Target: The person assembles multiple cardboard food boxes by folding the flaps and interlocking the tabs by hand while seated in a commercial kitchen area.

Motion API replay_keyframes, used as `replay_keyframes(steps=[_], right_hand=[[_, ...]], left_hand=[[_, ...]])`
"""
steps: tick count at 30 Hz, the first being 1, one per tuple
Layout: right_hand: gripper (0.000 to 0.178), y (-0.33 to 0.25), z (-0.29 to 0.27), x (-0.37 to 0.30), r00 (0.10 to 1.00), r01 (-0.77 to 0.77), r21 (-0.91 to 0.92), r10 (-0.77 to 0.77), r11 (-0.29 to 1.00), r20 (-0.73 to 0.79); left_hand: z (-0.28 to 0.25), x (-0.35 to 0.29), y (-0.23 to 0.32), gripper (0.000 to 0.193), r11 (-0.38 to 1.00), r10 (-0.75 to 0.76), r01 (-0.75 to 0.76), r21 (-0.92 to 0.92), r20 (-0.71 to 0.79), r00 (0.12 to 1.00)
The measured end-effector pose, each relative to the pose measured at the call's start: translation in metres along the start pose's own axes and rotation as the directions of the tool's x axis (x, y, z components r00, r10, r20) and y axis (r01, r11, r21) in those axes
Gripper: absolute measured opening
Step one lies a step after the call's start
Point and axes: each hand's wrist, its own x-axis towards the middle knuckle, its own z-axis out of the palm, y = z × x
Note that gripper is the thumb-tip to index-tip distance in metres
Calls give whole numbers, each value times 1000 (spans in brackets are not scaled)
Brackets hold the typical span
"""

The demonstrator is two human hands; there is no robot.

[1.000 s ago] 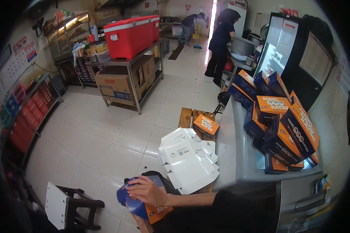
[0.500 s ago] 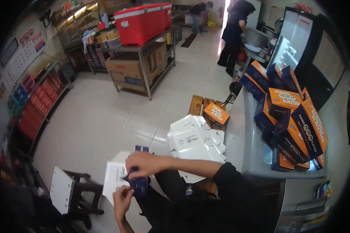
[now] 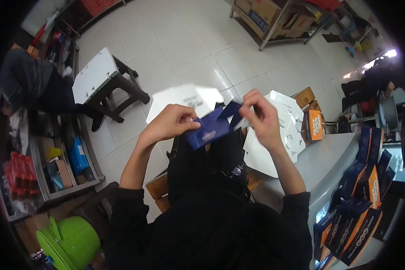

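Above my lap, my left hand pinches the left end of a dark blue cardboard carton between thumb and fingers. My right hand, slightly blurred, is closed at the raised flaps on its other end. Just beyond the blue panel spreads a white cardboard sheet; whether it joins the blue part is hidden. To the right of my knees lies a stack of flat white carton blanks with cut slots and folded edges.
An orange and blue folded box sits past the blanks. More boxes are piled at right on a grey surface. A white-topped stool, a seated person, a shelf and a green container are at left.
The view has tilted down and turned. My right hand has moved off to the right end of the blue carton, while my left now grips its left end. My hands are farther apart.
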Motion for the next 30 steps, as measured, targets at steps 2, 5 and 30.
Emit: replay_keyframes(steps=[2, 5, 30], right_hand=[[13, -10, 16, -6, 945, 273, -496, -134, 825, 297], [15, -15, 22, -11, 911, 413, -728, -254, 547, 325], [12, 40, 35, -41, 973, 55, -844, 162, 534, 166]], left_hand=[[4, 1, 5, 18, 997, 46, -51, 60, 72, 996], [2, 0, 15, 15, 996, 81, -84, 32, 68, 994], [28, 4, 5, 56, 972, 223, -222, 77, -600, 768]])
